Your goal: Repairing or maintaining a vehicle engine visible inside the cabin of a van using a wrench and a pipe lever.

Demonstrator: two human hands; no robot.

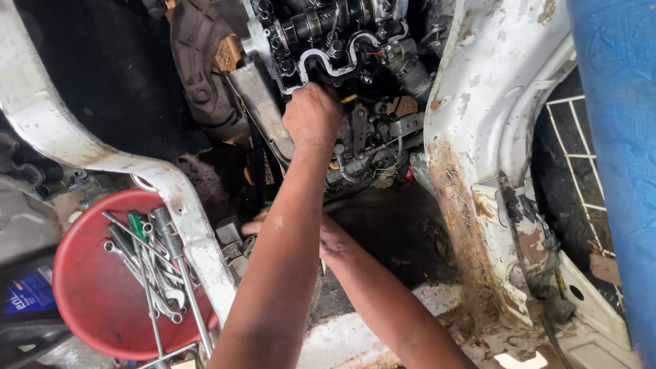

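So the left hand (312,115) is reaching up and away from the person, straight at the engine (328,41) that sits in the gap between the rusty white body panels (478,137). The fist is curled shut against the lower edge of the exposed head, just under the shiny gasket edge. It looks like it's clamped on something small there, but the knuckles cover it, so what's in the grip can't be told. The forearm runs nearly straight up the picture, in line with the engine.

The right hand (328,239) sits lower and nearer the body, mostly hidden behind the left forearm. Only some fingers poke out on the left side, down near the dark floor; open or closed, can't tell.

So the engine lies dead ahead of the left hand and touching it, while the right is well below. Left is clearly the nearer one.

Off to the lower left, past the white panel strut, a red tray (89,301) holds a heap of wrenches (154,273) and a green-handled screwdriver (137,224), well apart from both hands.
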